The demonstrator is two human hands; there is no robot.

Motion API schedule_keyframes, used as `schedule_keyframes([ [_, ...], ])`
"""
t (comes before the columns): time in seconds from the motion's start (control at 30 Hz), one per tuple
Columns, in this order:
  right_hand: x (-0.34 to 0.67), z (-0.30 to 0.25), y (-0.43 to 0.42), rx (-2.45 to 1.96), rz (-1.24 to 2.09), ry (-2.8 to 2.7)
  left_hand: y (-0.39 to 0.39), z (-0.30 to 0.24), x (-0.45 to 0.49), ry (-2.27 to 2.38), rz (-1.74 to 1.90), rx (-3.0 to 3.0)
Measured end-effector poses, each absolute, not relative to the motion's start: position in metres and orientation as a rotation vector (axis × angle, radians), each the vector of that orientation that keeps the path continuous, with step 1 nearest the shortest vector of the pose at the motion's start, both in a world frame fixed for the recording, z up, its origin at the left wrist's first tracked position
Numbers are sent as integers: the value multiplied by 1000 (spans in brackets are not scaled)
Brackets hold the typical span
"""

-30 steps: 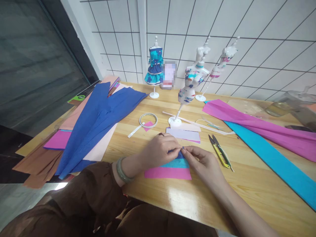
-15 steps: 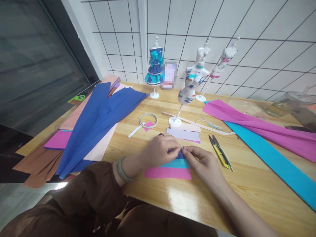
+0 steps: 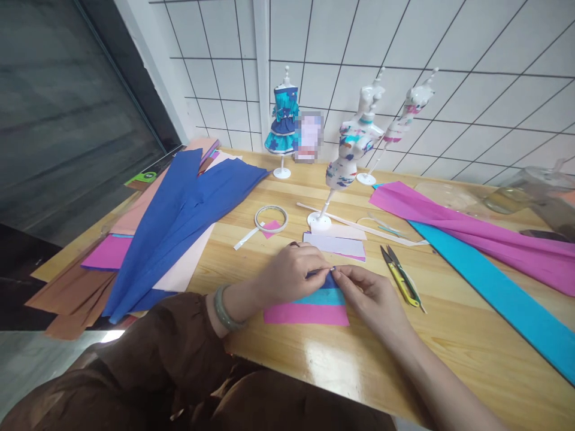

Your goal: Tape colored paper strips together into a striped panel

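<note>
My left hand (image 3: 296,272), with a pale green bangle at its wrist, is closed in a pinch at the top edge of a dark blue crepe paper strip (image 3: 331,280). Beside it, the thumb and forefinger of my right hand (image 3: 371,292) pinch the same edge. A small whitish bit shows between the fingertips, too small to name. Below the blue lie a cyan strip (image 3: 322,297) and a pink strip (image 3: 309,315), their edges overlapping. Yellow-handled thread snips (image 3: 399,280) rest to the right of my right hand.
Behind my hands stand a paint-marked white dress form (image 3: 342,170), another form (image 3: 406,117) and one in a blue dress (image 3: 284,117). A tape roll (image 3: 271,208) lies left of centre. Blue crepe paper (image 3: 179,221) covers the left side; pink (image 3: 426,212) and cyan (image 3: 494,287) lengths cross the right.
The fingertips have shifted very slightly at the blue edge, and more of the whitish bit shows between them. The strips and the other things stay put.
</note>
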State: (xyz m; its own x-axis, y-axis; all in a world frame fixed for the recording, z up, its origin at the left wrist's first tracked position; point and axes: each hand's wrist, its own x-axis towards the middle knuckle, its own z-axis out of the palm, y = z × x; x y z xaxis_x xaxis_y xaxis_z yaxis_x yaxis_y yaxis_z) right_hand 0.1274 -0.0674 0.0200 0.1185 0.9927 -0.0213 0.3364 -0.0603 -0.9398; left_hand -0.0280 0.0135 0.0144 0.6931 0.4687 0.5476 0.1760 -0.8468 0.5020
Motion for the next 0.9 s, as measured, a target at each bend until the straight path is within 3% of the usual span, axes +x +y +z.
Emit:
schedule_keyframes([
  [0.9,129,20,-68,-1536,954,-1364,12,18,-28,490,979,2438],
])
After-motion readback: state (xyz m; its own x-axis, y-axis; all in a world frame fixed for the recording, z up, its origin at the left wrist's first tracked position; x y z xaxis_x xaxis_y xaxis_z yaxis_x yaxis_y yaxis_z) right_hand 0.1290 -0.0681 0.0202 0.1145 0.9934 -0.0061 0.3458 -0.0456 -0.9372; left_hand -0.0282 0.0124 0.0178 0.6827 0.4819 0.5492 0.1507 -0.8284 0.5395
